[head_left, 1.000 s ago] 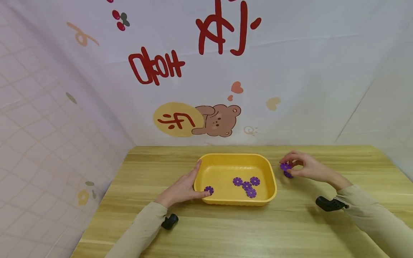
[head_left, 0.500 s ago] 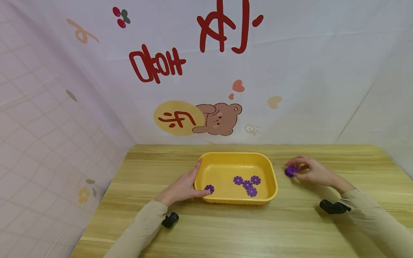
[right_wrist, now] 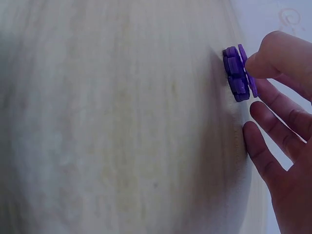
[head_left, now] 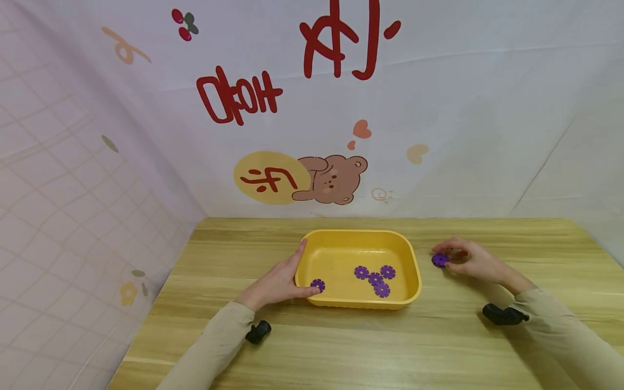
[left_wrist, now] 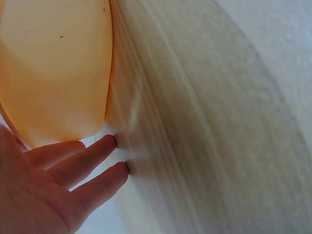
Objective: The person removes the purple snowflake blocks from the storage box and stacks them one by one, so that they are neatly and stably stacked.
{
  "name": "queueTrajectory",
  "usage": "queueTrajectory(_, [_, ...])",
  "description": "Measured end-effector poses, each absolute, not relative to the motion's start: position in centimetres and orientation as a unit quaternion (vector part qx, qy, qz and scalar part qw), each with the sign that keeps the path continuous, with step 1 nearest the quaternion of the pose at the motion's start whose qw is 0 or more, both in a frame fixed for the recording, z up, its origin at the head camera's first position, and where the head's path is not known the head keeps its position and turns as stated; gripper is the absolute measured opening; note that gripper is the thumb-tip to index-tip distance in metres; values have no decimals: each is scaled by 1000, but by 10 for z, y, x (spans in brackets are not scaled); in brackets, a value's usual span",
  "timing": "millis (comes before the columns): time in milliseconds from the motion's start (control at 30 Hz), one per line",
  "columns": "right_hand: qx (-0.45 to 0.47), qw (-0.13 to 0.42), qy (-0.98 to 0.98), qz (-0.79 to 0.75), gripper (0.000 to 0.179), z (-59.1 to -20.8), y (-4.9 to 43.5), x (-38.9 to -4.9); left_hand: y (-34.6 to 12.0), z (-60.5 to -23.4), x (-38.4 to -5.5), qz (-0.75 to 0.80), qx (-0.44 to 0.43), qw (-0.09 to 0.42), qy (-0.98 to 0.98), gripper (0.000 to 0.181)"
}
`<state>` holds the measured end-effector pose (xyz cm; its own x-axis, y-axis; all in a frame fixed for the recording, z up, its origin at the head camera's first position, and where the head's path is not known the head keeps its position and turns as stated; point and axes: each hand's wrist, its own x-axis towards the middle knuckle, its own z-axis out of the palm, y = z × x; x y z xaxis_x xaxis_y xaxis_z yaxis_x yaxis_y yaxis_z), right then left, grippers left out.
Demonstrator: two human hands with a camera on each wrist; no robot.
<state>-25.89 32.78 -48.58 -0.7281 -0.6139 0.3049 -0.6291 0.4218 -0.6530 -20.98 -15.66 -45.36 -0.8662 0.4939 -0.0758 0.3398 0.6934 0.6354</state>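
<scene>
My left hand (head_left: 278,281) grips the left end of a yellow plastic tray (head_left: 361,304), its thumb over the near rim and its fingers along the outer wall. In the left wrist view, several fingers (left_wrist: 92,158) stretch beneath the tray's outer wall (left_wrist: 58,87). Right of the tray, my right hand (head_left: 475,262) pinches a purple snowflake disc (right_wrist: 242,56) between thumb and finger. That disc lies against a small stack of purple snowflake discs (right_wrist: 235,78) on the table; a narrow gap shows along part of it.
Inside the tray lie several purple snowflake discs (head_left: 375,279) in a cluster, plus a single disc (head_left: 318,284) by my left thumb. The wood-grain table (head_left: 370,346) ends at a printed white cloth (head_left: 463,135) behind and to the left.
My right hand has moved slightly right and down, bringing its disc from above the stack's edge to over the stack. The left hand keeps its hold on the tray.
</scene>
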Motion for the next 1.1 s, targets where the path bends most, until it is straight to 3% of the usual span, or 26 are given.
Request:
queueTrajectory(800, [337,19,-854,395,39,-474,320,-254,-157,-456,-210,326,235,119,908,117])
queueTrajectory(1100, [381,15,-831,405,42,-454,297,-257,-157,-455,-210,327,229,124,908,117])
